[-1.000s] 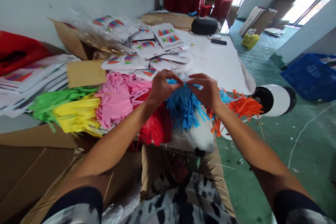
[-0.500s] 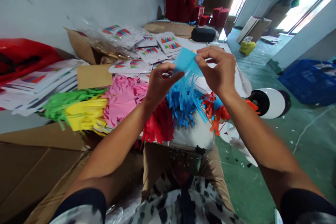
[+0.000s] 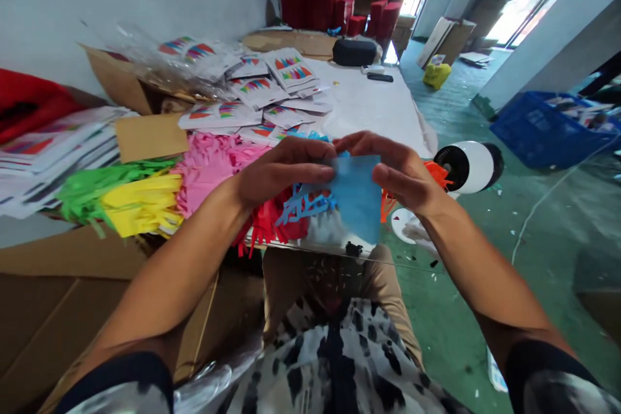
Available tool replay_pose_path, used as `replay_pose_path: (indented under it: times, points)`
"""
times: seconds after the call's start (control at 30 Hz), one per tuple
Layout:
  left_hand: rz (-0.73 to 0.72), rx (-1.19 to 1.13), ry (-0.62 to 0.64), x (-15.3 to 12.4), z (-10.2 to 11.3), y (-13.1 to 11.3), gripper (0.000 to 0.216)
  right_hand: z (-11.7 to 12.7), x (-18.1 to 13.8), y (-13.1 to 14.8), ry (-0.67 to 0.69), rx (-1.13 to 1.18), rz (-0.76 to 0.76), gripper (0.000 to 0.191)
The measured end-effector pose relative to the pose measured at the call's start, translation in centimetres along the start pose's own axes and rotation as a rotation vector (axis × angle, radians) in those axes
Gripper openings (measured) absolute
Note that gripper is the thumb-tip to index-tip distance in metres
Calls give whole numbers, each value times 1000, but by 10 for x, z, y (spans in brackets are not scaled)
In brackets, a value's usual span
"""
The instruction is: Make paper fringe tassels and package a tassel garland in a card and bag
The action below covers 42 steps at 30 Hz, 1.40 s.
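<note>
A blue tissue paper tassel [image 3: 359, 200] hangs between my two hands above the table's front edge. Its plain square part faces me and its cut strips trail behind and to the left. My left hand [image 3: 291, 168] pinches it from the left, thumb and fingers together. On the other side my right hand [image 3: 395, 168] has its fingers closed on the upper right part. Pink fringed paper [image 3: 213, 168] and red fringed paper [image 3: 272, 223] lie beside my left hand. Orange fringed paper [image 3: 436, 174] shows past my right wrist.
Green strips [image 3: 92, 194] and yellow strips [image 3: 143, 204] lie further left. Printed packets [image 3: 257, 90] cover the table's middle, with a black case [image 3: 354, 52] behind. A white-and-black round object [image 3: 468, 168] and a blue crate [image 3: 538, 132] stand at the right.
The blue tassel has been turned over: its plain part now hangs downward, towards me. Both hands have come lower and nearer. The view has shifted slightly to the right.
</note>
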<state>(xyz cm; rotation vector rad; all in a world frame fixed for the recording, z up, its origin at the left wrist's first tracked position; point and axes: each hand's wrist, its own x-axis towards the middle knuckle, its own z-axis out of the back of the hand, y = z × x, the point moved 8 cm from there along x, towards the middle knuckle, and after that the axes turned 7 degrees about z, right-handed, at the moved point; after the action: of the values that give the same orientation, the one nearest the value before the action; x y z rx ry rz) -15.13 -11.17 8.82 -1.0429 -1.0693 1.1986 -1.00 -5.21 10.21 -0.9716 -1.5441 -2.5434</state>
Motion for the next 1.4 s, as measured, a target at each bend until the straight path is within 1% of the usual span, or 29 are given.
replay_pose_path:
  times: [0.1,0.13,0.23,0.3,0.37,0.43,0.5,0.53,0.63,0.67,0.7,0.77,0.8,0.87,0.9,0.97,1.03,1.13,1.2,1.27,1.33,1.4]
  points:
    - [-8,-19,-42,3,6,3,24,-3,-13,-12,31,108,-78,35]
    - [-9,-37,-45,5,7,6,24,-1,-16,-15,22,124,-88,32]
    - [21,-52,-28,9,5,16,22,9,-20,-15,-83,169,-42,29]
    - [51,-42,2,11,-1,21,21,12,-22,-16,-128,183,-30,35]
    - [61,-33,51,12,-9,21,22,10,-24,-19,-115,159,-46,40]
    - [67,-27,111,12,-16,20,23,8,-26,-22,-94,119,-59,35]
    - [84,-17,156,13,-21,19,25,8,-28,-24,-101,113,-59,33]
    - [90,-8,167,13,-22,20,27,8,-29,-25,-106,132,-58,35]
    - [65,33,180,14,-22,20,31,2,-31,-27,-91,217,-84,50]
    - [50,51,184,14,-23,20,32,-2,-32,-29,-77,234,-101,51]
    - [38,67,186,14,-23,20,32,-5,-34,-31,-66,239,-120,48]
    - [30,89,159,14,-21,21,32,-7,-37,-36,-66,237,-148,38]
    - [26,86,118,14,-18,22,32,-8,-39,-38,-76,241,-154,35]
    - [22,63,27,15,-10,24,31,-6,-43,-43,-105,262,-162,35]
    - [22,51,3,15,-8,26,30,-5,-45,-45,-121,274,-168,37]
    - [26,28,15,15,-9,30,30,-4,-47,-49,-149,292,-184,41]
    - [40,13,85,15,-17,35,30,-4,-48,-53,-167,303,-198,43]
    - [47,19,157,15,-26,41,31,-7,-49,-53,-129,296,-179,46]
    - [39,23,137,16,-26,43,32,-10,-51,-52,-67,252,-160,35]
    - [24,8,88,16,-23,44,33,-9,-53,-51,-20,180,-149,24]
    - [11,-20,56,16,-21,45,36,-5,-55,-50,-35,138,-134,23]
    - [5,-39,47,16,-22,48,39,0,-56,-50,-98,157,-124,22]
